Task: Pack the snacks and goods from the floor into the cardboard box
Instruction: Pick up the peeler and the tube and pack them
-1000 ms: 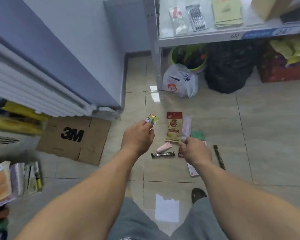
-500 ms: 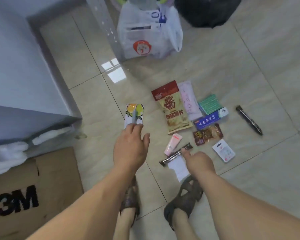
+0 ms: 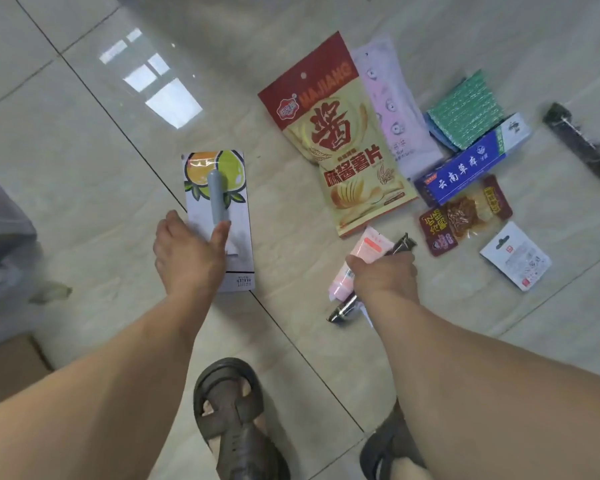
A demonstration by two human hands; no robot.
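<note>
Goods lie on the tiled floor. My left hand [image 3: 187, 258] rests on the lower half of a white carded peeler pack [image 3: 219, 188] printed with fruit, thumb and fingers on either side of it. My right hand [image 3: 383, 275] closes over a pink tube [image 3: 369, 245] and a dark wrapped bar [image 3: 402, 242]. Beyond lie a red-and-yellow chips bag [image 3: 340, 133], a pale pink packet [image 3: 395, 109], a green pack [image 3: 468, 107], a blue toothpaste box [image 3: 471, 164], a dark red snack packet [image 3: 465, 216], a small white card pack [image 3: 515, 259] and a black pen-like item [image 3: 582, 143]. A corner of the cardboard box [image 3: 7, 365] shows at the left edge.
My two sandalled feet [image 3: 232, 420] stand on the floor just below the goods. A grey furniture base [image 3: 0, 230] sits at the left edge above the box corner. Open floor tiles stretch to the upper left.
The view has dropped closer to the floor. My left hand has settled onto the peeler pack. My right hand has closed over the pink tube and dark bar.
</note>
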